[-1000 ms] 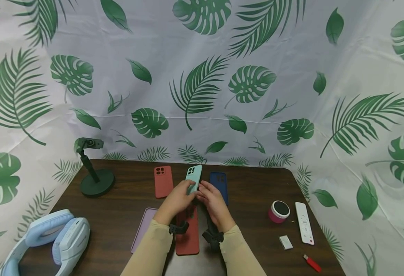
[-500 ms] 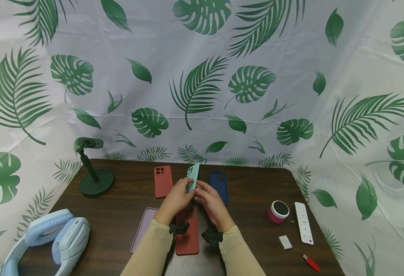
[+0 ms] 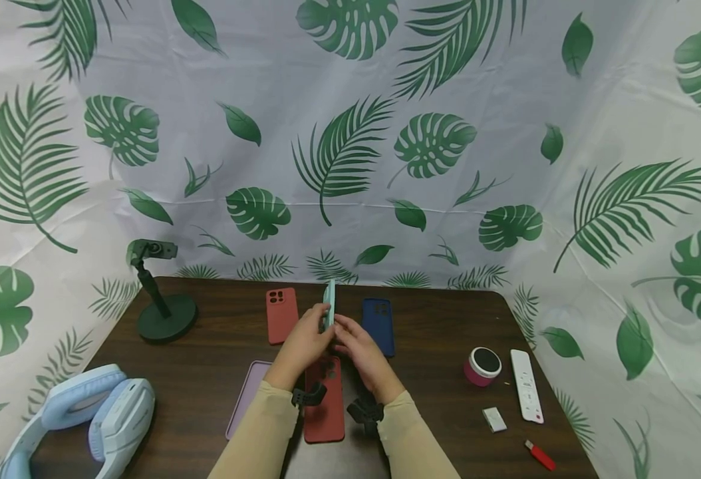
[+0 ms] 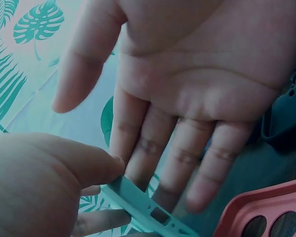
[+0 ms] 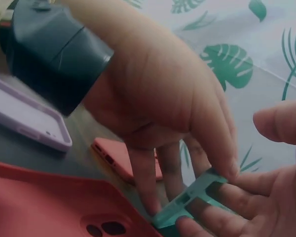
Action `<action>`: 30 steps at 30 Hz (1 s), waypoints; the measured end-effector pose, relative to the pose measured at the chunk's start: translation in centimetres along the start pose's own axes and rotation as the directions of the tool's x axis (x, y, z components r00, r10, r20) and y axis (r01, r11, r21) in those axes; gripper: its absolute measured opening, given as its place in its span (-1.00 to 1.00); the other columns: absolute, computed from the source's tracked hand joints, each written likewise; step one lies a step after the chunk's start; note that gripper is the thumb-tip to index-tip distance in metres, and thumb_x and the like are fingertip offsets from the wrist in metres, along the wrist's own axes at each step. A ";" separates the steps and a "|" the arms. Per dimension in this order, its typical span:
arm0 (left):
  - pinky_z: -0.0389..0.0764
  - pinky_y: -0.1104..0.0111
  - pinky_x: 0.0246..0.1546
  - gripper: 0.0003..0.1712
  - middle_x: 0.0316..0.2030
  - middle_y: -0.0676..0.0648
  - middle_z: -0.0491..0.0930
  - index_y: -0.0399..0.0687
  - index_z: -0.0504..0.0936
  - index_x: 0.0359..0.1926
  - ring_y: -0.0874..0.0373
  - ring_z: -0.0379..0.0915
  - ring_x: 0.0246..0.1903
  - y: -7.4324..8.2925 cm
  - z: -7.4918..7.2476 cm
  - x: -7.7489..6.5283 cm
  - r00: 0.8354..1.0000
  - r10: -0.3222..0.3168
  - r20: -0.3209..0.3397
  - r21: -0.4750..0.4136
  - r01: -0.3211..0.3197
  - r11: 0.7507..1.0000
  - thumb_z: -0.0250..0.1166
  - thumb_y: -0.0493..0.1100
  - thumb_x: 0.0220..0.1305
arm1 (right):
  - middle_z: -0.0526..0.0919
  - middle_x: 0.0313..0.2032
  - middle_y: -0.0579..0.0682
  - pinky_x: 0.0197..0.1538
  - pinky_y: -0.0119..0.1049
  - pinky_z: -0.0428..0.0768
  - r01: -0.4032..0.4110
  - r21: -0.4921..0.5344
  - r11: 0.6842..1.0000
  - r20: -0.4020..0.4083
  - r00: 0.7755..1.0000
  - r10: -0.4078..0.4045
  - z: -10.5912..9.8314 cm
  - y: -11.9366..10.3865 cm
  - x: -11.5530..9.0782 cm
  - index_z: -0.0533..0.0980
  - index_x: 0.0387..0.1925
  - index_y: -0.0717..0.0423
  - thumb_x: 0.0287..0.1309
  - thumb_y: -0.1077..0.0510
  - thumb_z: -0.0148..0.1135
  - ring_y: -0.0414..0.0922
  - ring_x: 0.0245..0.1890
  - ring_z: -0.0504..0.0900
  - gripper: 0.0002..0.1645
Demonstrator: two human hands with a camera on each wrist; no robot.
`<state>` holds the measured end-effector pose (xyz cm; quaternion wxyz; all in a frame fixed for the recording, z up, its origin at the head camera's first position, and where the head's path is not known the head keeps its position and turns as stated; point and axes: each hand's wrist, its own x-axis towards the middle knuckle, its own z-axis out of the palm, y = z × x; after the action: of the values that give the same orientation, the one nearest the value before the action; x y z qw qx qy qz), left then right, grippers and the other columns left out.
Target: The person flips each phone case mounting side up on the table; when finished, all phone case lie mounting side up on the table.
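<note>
A mint-green phone case [image 3: 330, 296] stands almost edge-on above the middle of the table. My left hand [image 3: 304, 340] pinches it, with the thumb along its near end in the left wrist view. The case's edge [image 4: 130, 195] shows small port cutouts there. My right hand [image 3: 362, 354] is beside it, palm toward the case, thumb raised away. Its fairly straight fingers touch the case [image 5: 190, 196] in the right wrist view. Below the wrists lies a large red phone case [image 3: 324, 416]. A smaller red case [image 3: 281, 315] and a blue case [image 3: 378, 326] lie farther back.
A lilac case [image 3: 244, 394] lies left of the forearms. Light-blue headphones [image 3: 120, 419] and a dark stand [image 3: 167, 318] are at left. At right are a pink jar [image 3: 482, 367], white remote [image 3: 527, 386], small white block [image 3: 494, 419] and red USB stick [image 3: 540, 455].
The mint-green case has turned from showing its back to nearly edge-on, and its top has shifted slightly left. Both hands have moved a little left with it.
</note>
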<state>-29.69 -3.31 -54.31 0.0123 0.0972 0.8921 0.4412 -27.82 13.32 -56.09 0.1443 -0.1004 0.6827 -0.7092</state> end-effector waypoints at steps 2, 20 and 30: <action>0.49 -0.07 0.26 -0.35 0.32 -0.22 0.47 -0.03 0.30 0.47 -0.13 0.45 0.30 0.1 -0.1 0.0 1.000 -0.009 -0.011 -0.006 0.009 1.000 0.22 0.01 0.47 | 0.28 0.50 0.09 0.44 0.17 0.33 -0.019 -0.063 0.998 0.007 1.000 0.019 0.0 0.1 -0.1 0.18 0.54 0.04 0.49 -0.23 0.02 0.08 0.43 0.38 -0.22; 0.65 0.28 -0.30 -0.48 -0.02 -0.21 0.58 -0.16 0.42 0.37 0.08 0.61 -0.25 0.0 -0.5 0.4 0.990 -0.127 -0.067 -0.066 0.122 0.990 0.22 -0.21 0.44 | 0.53 0.30 -0.16 0.45 0.14 0.31 -0.049 -0.391 0.919 -0.071 0.997 0.023 0.2 0.2 -0.4 0.53 0.30 -0.20 0.47 -0.29 0.00 0.00 0.42 0.39 -0.45; 0.61 0.33 -0.38 -0.51 -0.11 -0.22 0.57 -0.24 0.42 0.33 0.10 0.56 -0.32 -0.1 -0.4 0.3 0.985 -0.150 -0.090 -0.052 0.145 0.988 0.18 -0.27 0.42 | 0.58 0.23 -0.05 0.40 0.10 0.39 -0.051 -0.448 0.893 -0.099 0.995 0.007 0.4 0.8 -0.2 0.57 0.27 -0.01 0.44 -0.26 0.07 0.02 0.33 0.49 -0.40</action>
<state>-30.05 -3.63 -54.11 0.0054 0.0098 0.8863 0.4630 -27.48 12.96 -56.86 0.0952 -0.0872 0.8357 -0.5338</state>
